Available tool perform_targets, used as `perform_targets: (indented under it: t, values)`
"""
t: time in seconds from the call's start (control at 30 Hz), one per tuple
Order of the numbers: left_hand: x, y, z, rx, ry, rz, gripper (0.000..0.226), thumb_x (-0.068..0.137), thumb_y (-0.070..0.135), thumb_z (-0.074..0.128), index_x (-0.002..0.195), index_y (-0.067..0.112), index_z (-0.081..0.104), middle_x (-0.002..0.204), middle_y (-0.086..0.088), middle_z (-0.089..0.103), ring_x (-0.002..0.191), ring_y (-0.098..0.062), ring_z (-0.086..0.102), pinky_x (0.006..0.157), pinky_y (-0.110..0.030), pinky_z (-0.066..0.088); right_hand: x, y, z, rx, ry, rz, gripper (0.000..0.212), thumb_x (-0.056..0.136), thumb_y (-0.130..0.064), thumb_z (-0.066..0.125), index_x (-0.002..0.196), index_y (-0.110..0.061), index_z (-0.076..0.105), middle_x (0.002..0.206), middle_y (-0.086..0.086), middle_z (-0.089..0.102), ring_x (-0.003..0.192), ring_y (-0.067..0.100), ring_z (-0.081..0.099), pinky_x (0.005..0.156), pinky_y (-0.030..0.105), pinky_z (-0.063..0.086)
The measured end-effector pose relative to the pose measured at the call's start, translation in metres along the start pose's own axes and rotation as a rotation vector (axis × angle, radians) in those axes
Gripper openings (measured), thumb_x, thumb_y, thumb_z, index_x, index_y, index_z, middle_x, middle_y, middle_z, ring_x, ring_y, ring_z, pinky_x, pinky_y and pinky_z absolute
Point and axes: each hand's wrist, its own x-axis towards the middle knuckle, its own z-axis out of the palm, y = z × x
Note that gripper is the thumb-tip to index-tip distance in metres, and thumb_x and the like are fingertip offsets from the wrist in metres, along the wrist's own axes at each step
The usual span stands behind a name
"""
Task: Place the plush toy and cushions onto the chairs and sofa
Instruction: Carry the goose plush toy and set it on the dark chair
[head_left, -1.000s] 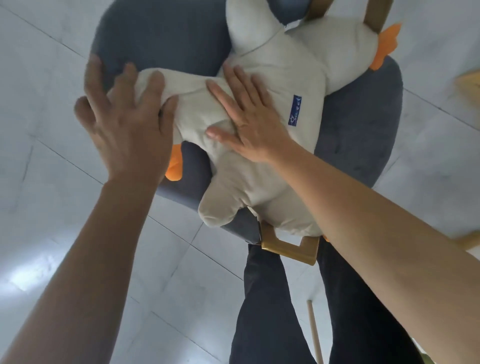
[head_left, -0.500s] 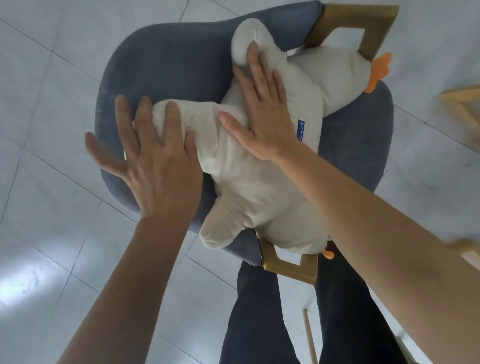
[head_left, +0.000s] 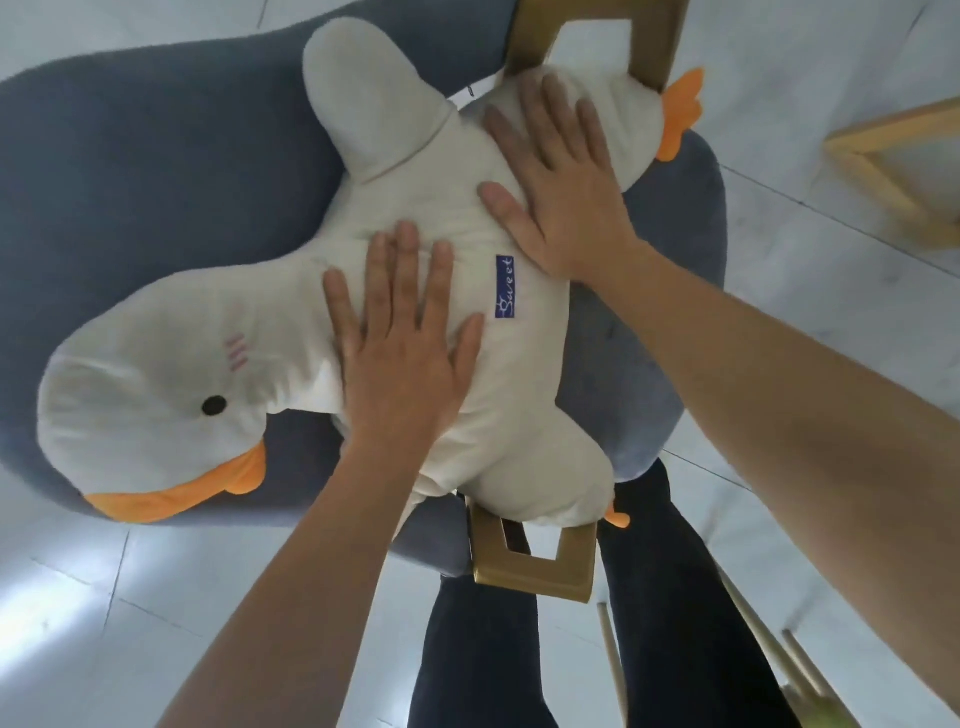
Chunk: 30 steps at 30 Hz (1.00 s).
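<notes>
A large cream plush duck (head_left: 291, 322) with an orange beak and orange feet lies across a grey upholstered chair (head_left: 156, 171), head at the lower left, feet at the upper right. My left hand (head_left: 405, 353) rests flat on the duck's chest, fingers spread. My right hand (head_left: 561, 187) lies flat on its lower body near the blue label, fingers apart. Neither hand grips the toy. No cushions are visible.
The chair has gold-coloured metal arm frames (head_left: 535, 566), one near me and one at the top. A light wooden frame (head_left: 893, 171) stands at the right edge. Thin wooden legs (head_left: 769, 654) show at the lower right. White tiled floor (head_left: 93, 623) surrounds the chair.
My left hand moved right from the duck's head onto its chest, uncovering the face. My right hand shifted toward the feet end. The view moved closer over the chair.
</notes>
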Motion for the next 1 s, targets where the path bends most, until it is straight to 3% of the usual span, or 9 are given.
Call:
perform_targets:
  t: [0.1, 0.23, 0.33, 0.5, 0.63, 0.73, 0.8, 0.87, 1.0]
  values:
    - [0.002, 0.000, 0.008, 0.035, 0.028, 0.018, 0.065, 0.107, 0.051, 0.034, 0.161, 0.017, 0.024, 0.169, -0.012, 0.019, 0.156, -0.031, 0.017, 0.123, -0.059, -0.003, -0.016, 0.055, 0.009, -0.049, -0.149, -0.040, 0.076, 0.104, -0.068, 0.026, 0.164, -0.021, 0.020, 0.171, 0.019, 0.015, 0.159, 0.037, 0.012, 0.128, 0.053, 0.009]
    - [0.004, 0.001, 0.012, 0.047, 0.042, 0.013, 0.065, 0.106, 0.050, 0.036, 0.160, 0.016, 0.027, 0.168, -0.013, 0.021, 0.156, -0.032, 0.018, 0.123, -0.057, -0.007, -0.060, 0.116, 0.009, -0.006, -0.320, 0.351, 0.074, 0.104, -0.068, 0.024, 0.164, -0.033, 0.000, 0.174, 0.011, -0.001, 0.159, 0.039, -0.003, 0.126, 0.061, 0.004]
    - [0.008, 0.001, 0.012, 0.069, 0.026, 0.013, 0.063, 0.108, 0.048, 0.032, 0.161, 0.015, 0.025, 0.168, -0.013, 0.020, 0.156, -0.033, 0.018, 0.122, -0.056, -0.009, -0.088, 0.113, 0.005, 0.076, -0.401, 0.544, 0.071, 0.106, -0.059, 0.026, 0.165, -0.023, 0.011, 0.173, 0.017, -0.003, 0.158, 0.041, -0.004, 0.125, 0.063, 0.007]
    - [0.009, 0.006, 0.004, 0.044, 0.023, 0.036, 0.052, 0.110, 0.026, 0.034, 0.160, 0.014, 0.026, 0.168, -0.014, 0.022, 0.156, -0.031, 0.018, 0.121, -0.063, -0.002, -0.119, 0.012, -0.008, 0.341, -0.083, 0.360, 0.079, 0.106, -0.052, 0.039, 0.162, -0.003, 0.015, 0.168, 0.031, 0.002, 0.158, 0.042, 0.006, 0.128, 0.052, 0.014]
    - [-0.018, 0.000, -0.004, 0.049, 0.146, 0.024, 0.059, 0.095, -0.002, 0.052, 0.152, 0.013, 0.045, 0.160, -0.021, 0.037, 0.150, -0.039, 0.031, 0.123, -0.055, -0.002, -0.162, -0.068, 0.017, 0.420, -0.155, 0.172, 0.086, 0.101, -0.060, 0.040, 0.162, -0.006, 0.009, 0.167, 0.033, 0.002, 0.158, 0.045, 0.004, 0.125, 0.059, 0.019]
    - [-0.056, 0.003, -0.012, -0.022, 0.044, 0.079, 0.058, 0.099, 0.007, 0.056, 0.154, 0.007, 0.040, 0.162, -0.025, 0.031, 0.151, -0.042, 0.025, 0.125, -0.055, 0.002, -0.199, -0.078, 0.030, 0.487, -0.202, 0.264, 0.086, 0.100, -0.064, 0.038, 0.162, -0.015, 0.004, 0.169, 0.028, -0.002, 0.159, 0.040, 0.004, 0.128, 0.052, 0.018]
    - [-0.087, 0.005, -0.017, -0.066, -0.099, 0.073, 0.058, 0.105, 0.021, 0.050, 0.158, 0.009, 0.031, 0.165, -0.024, 0.021, 0.154, -0.040, 0.015, 0.126, -0.055, 0.005, -0.230, -0.080, 0.031, 0.551, -0.363, 0.330, 0.093, 0.097, -0.069, 0.040, 0.163, -0.024, -0.008, 0.172, 0.020, -0.005, 0.158, 0.036, 0.014, 0.126, 0.046, 0.024]
    - [-0.115, 0.009, -0.019, -0.096, -0.169, 0.008, 0.057, 0.106, 0.027, 0.048, 0.158, 0.012, 0.032, 0.166, -0.023, 0.021, 0.155, -0.039, 0.015, 0.125, -0.056, 0.013, -0.262, -0.078, 0.031, 0.495, -0.561, 0.339, 0.097, 0.095, -0.075, 0.039, 0.161, -0.033, -0.017, 0.173, 0.014, 0.001, 0.156, 0.034, 0.022, 0.125, 0.050, 0.028]
    - [-0.152, 0.028, -0.029, -0.221, -0.361, -0.096, 0.052, 0.106, 0.031, 0.040, 0.154, 0.010, 0.041, 0.166, -0.022, 0.023, 0.155, -0.040, 0.019, 0.124, -0.057, 0.015, -0.277, -0.065, 0.010, 0.352, -0.827, 0.420, 0.087, 0.098, -0.074, 0.034, 0.162, -0.031, -0.005, 0.173, 0.008, 0.012, 0.154, 0.033, 0.028, 0.120, 0.051, 0.032]
